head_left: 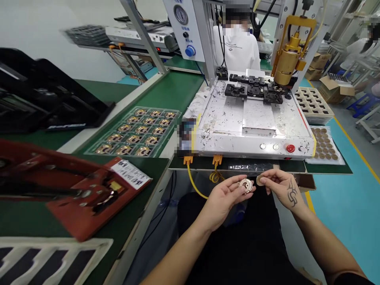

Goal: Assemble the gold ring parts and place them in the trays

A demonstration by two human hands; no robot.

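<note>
My left hand [227,198] pinches a round metal watch-case-like part [246,185] between thumb and fingers, its ringed face turned up toward me. Just to the right, my right hand [280,188] is closed on a small brownish disc [259,181], held by its edge between thumb and forefinger. The disc and the metal part are close together but apart. Both hands are in front of the machine's near edge, above my lap. The fingers hide part of each piece.
A white machine base [228,134] with black fixtures [255,89] and a gold cylinder head [285,65] stands ahead. Left are a clear tray [135,134] of round metal parts and a red clamp fixture [86,198]. Several brown discs [325,144] lie right. A person [240,47] sits beyond.
</note>
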